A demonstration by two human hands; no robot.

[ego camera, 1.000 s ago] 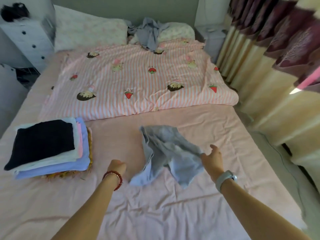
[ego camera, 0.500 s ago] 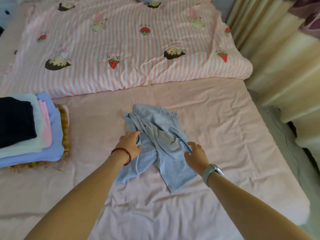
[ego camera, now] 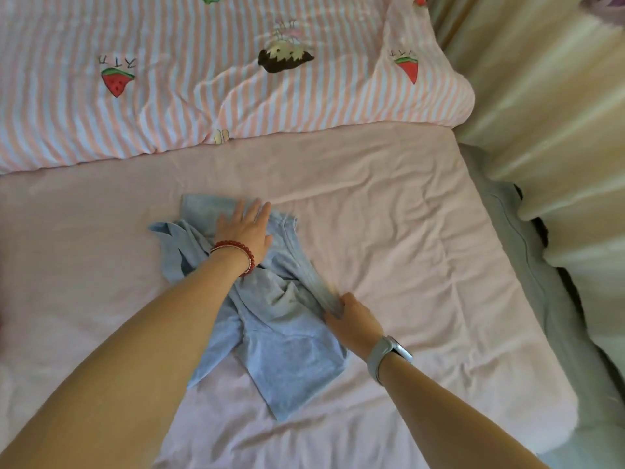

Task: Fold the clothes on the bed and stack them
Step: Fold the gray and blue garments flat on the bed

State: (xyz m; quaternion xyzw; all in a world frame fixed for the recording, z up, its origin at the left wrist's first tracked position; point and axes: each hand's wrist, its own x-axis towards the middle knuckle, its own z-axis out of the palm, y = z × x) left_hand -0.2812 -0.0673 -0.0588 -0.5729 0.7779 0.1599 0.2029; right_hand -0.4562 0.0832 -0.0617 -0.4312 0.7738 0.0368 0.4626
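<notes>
two hands spread the grey-blue garment [ego camera: 270,333]: left hand [ego camera: 245,228] presses flat-fingered, right hand [ego camera: 351,319] pinches the bunched edge; draw it away from the flat fingers.

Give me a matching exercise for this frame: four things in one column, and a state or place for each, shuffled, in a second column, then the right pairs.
Column one:
1. left hand with red bead bracelet
2. right hand with grey wristwatch
3. crumpled light blue garment
4. pink-and-white striped quilt with strawberry prints

Column two:
A. lies on the plain pink bed sheet between the two hands
B. pinches a bunched edge of fabric
C. covers the far part of the bed
D. presses flat, fingers straight

Pairs: 1-D, 2-B, 3-A, 4-C
</notes>
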